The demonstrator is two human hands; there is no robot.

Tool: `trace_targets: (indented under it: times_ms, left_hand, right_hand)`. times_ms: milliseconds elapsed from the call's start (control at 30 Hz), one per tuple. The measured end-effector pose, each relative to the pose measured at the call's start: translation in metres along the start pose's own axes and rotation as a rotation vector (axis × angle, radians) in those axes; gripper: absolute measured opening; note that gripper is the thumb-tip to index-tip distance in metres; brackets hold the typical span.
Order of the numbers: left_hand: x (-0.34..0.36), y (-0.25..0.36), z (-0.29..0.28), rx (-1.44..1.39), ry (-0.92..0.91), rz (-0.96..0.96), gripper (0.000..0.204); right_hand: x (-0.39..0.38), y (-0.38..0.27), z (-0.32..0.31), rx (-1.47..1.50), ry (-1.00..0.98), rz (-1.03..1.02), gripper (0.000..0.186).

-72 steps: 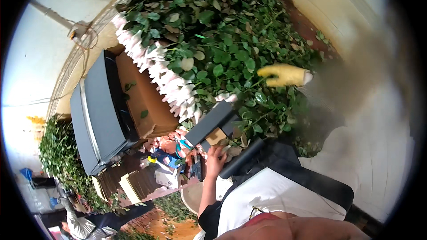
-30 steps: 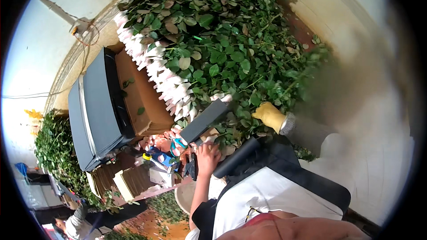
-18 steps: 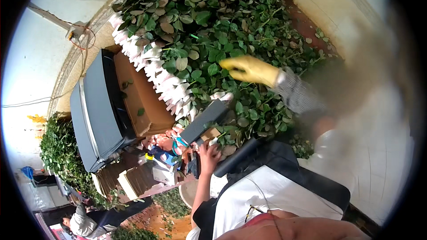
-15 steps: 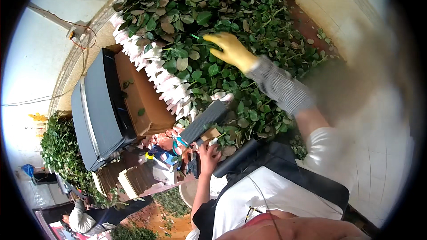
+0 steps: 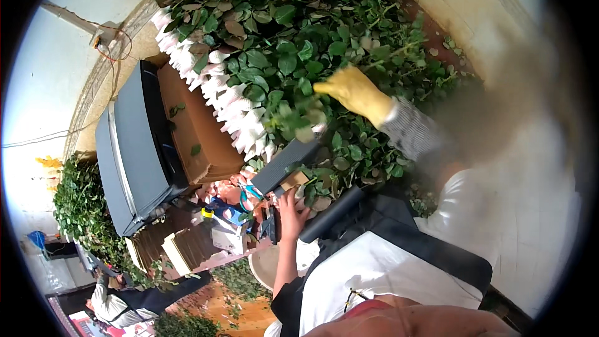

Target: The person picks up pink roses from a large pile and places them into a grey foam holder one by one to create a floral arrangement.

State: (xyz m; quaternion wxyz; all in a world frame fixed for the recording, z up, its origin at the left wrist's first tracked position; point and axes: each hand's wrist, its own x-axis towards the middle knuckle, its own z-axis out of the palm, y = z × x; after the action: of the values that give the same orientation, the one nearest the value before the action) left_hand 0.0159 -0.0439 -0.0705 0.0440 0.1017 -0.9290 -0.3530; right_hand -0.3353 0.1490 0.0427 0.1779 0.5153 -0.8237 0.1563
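My right hand (image 5: 359,93), in a yellow glove with a grey knit cuff, is closed over the heap of leafy cut stems (image 5: 281,25). A leafy stem (image 5: 301,117), smeared by motion, runs from its fingers. My bare left hand (image 5: 291,215) lies low in the middle, fingers stretched and thumb apart. Its fingertips are at a small brown cardboard piece (image 5: 294,181), beside a dark grey ridged block (image 5: 284,165). Leaves partly hide what lies right of that hand. White-wrapped flower heads (image 5: 240,118) line the heap's left edge.
Left of the heap stand a brown cardboard stack (image 5: 193,125) and grey sheets (image 5: 134,156). Teal-handled scissors (image 5: 251,192), pink scraps (image 5: 226,192) and a white box (image 5: 228,238) crowd the table near my left hand. A black roll (image 5: 331,213) lies against me. Another person (image 5: 115,302) stands at lower left.
My right hand has drawn back right and down from the heap, closing, with a leafy stem moving along. My left hand's fingers have straightened beside the cardboard piece.
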Motion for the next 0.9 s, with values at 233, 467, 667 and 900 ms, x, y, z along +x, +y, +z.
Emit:
trace_targets:
  times_ms: [233, 467, 667, 900]
  left_hand:
    - [0.007, 0.003, -0.008, 0.024, -0.023, 0.028, 0.075]
    - [-0.006, -0.010, -0.005, 0.079, -0.055, -0.080, 0.072]
    - [0.000, -0.010, 0.005, 0.043, 0.030, 0.047, 0.074]
    - [0.004, 0.000, -0.002, 0.047, 0.015, 0.021, 0.076]
  right_hand:
    - [-0.100, -0.071, 0.047, 0.192, -0.646, 0.152, 0.029]
    - [-0.061, -0.046, -0.023, 0.145, 0.003, 0.115, 0.014]
    - [-0.047, 0.074, -0.023, -0.016, -0.289, 0.487, 0.040]
    - [-0.006, 0.144, 0.046, -0.451, -0.150, 0.540, 0.051]
